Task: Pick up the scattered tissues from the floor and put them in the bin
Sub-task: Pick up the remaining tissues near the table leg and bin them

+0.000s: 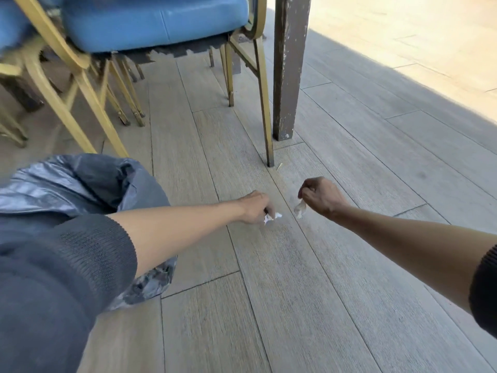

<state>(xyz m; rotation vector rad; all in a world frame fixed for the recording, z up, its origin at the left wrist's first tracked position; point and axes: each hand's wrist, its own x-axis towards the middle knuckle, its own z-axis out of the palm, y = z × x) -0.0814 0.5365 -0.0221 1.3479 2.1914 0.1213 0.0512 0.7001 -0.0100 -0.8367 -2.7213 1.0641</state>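
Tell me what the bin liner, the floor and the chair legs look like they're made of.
Bin liner: thin glossy dark plastic, by its crinkles and highlights. Floor: matte grey planks with printed-looking grain, possibly vinyl, laminate or tile. Chair legs: gold-painted tubing, probably metal, with darker scuffed tips.

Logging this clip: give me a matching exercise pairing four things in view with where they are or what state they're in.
Things:
1. left hand
2. right hand
3. bin
4. chair

States:
A. blue seat, gold legs
B. lined with a dark bag, under the left arm
C. low at the floor, gripping a white tissue
D. raised a little, a crumpled tissue dangling from it

Pairs: 1-C, 2-D, 3-B, 4-A
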